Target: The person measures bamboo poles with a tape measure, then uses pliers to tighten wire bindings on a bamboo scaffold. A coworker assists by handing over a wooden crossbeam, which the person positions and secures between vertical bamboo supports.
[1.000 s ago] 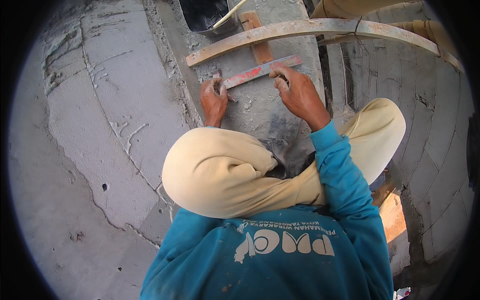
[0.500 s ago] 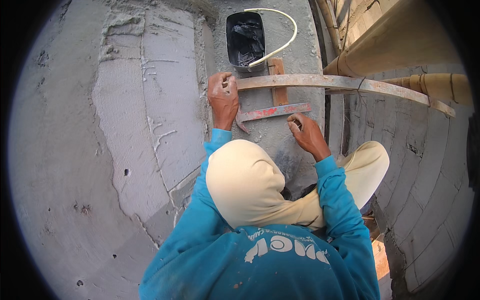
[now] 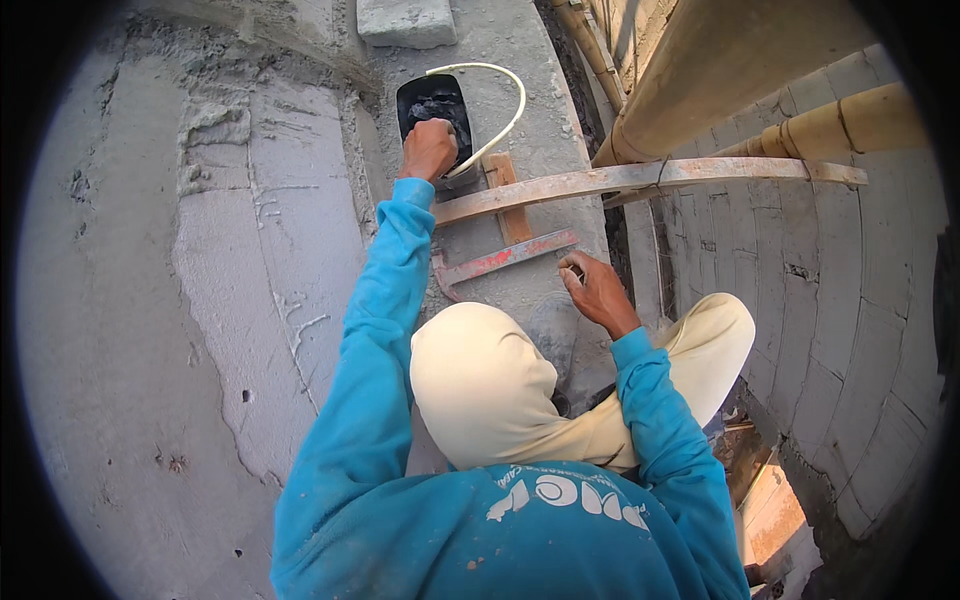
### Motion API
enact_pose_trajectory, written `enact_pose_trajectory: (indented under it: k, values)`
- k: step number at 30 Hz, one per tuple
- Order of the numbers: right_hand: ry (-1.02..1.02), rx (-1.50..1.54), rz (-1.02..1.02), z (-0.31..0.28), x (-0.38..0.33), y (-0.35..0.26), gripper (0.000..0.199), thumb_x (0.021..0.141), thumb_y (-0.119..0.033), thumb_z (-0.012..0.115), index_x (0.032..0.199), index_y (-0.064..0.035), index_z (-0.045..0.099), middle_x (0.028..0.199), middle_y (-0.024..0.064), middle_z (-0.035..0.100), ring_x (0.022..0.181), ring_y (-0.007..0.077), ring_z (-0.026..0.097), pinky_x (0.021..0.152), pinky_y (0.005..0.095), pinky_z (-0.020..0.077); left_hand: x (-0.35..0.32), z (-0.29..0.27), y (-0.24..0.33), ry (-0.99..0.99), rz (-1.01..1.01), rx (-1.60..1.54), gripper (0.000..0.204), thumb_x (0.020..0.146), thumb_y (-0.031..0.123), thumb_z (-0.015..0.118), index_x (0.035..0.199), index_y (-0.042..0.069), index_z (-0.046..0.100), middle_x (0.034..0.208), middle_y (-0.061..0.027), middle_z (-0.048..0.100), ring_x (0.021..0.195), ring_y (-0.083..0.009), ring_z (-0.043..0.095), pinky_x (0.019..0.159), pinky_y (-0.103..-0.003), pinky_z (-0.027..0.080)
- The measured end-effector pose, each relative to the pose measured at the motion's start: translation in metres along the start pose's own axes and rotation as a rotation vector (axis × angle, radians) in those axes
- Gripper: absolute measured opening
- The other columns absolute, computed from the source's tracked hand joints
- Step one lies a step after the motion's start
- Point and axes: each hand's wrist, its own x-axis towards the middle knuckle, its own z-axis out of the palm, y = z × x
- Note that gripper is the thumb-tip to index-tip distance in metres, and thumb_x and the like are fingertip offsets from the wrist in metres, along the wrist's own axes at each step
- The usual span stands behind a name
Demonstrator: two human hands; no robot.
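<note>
My left hand [image 3: 429,148] reaches over the near side of a black container [image 3: 462,170] with a curved cream handle [image 3: 523,100]. Its fingers point down into the container and are hidden from me. Dark material lies inside. My right hand [image 3: 598,290] hovers beside my knee with thumb and fingers pinched together; whatever is in them is too small to make out. Between the hands a claw hammer [image 3: 505,257] with a worn red and grey handle lies on the concrete, touched by neither hand.
A long wooden strip [image 3: 640,178] lies across a short brown board [image 3: 508,200] and juts past the ledge's right edge. Thick bamboo poles [image 3: 730,75] cross at the right before a block wall [image 3: 800,260]. A pale block [image 3: 406,22] sits beyond the container. Rough plaster [image 3: 120,330] spreads at left.
My left hand has left the end of the wooden strip and moved forward to the black container. My right hand keeps its pinch near the hammer's handle end. The view has shifted forward.
</note>
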Motion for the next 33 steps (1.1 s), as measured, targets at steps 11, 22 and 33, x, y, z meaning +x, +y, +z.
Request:
enact_pose_trajectory:
  k: [11, 22, 33]
  values:
    - [0.057, 0.038, 0.037, -0.006, -0.011, 0.001, 0.02, 0.092, -0.017, 0.063, 0.106, -0.0025, 0.067, 0.098, 0.0223, 0.07, 0.093, 0.0407, 0.067, 0.082, 0.0471, 0.0513, -0.109, -0.004, 0.05, 0.224, -0.054, -0.596, 0.027, 0.097, 0.025, 0.064, 0.094, 0.001, 0.074, 0.078, -0.013, 0.072, 0.072, -0.0196, 0.069, 0.068, -0.033, 0.053]
    - [-0.031, 0.057, 0.021, -0.005, -0.003, 0.0, 0.022, 0.091, -0.018, 0.063, 0.106, -0.0018, 0.069, 0.1, 0.0217, 0.071, 0.093, 0.0379, 0.069, 0.083, 0.0431, 0.0529, -0.193, 0.052, 0.015, 0.336, -0.208, -0.368, 0.032, 0.085, 0.012, 0.069, 0.114, -0.003, 0.066, 0.114, -0.0242, 0.065, 0.111, -0.04, 0.061, 0.099, -0.045, 0.047]
    - [-0.047, 0.031, 0.067, -0.013, -0.004, 0.04, 0.022, 0.092, -0.015, 0.065, 0.108, -0.001, 0.069, 0.098, 0.019, 0.072, 0.085, 0.031, 0.071, 0.079, 0.04, 0.054, -0.169, 0.04, -0.008, 0.422, -0.336, -0.369, 0.042, 0.085, 0.007, 0.064, 0.125, -0.005, 0.061, 0.137, -0.0241, 0.055, 0.129, -0.0407, 0.05, 0.112, -0.045, 0.039]
